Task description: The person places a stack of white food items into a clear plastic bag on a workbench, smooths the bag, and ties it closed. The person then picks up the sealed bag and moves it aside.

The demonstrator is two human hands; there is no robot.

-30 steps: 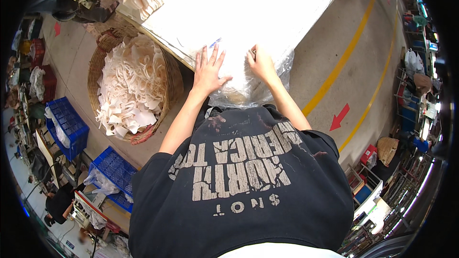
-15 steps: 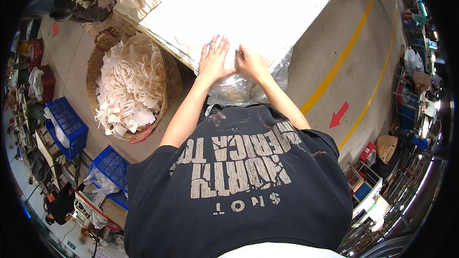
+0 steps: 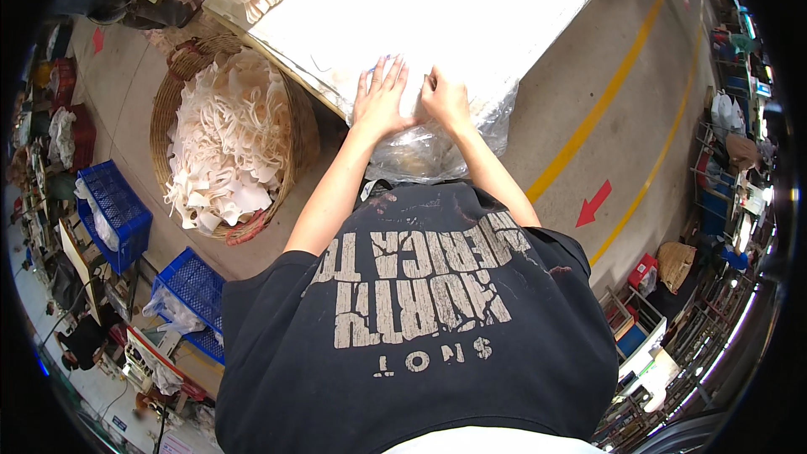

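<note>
White table [image 3: 471, 17] on workshop floor [image 3: 559, 92]. Left hand [image 3: 381, 108] flat, spread, gripping nothing; right hand [image 3: 445, 101] curled, can't tell if gripping. Plastic [image 3: 420, 155] at table's near edge, by both hands. Basket [image 3: 303, 130] left.

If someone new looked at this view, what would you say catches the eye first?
Probably the big wicker basket to the left, heaped with tangled cream-coloured pieces. Next comes the glaring white table at the top, where the left hand lies flat and the right hand is curled, both by clear plastic at the near edge. The red arrow to the right also stands out.
</note>
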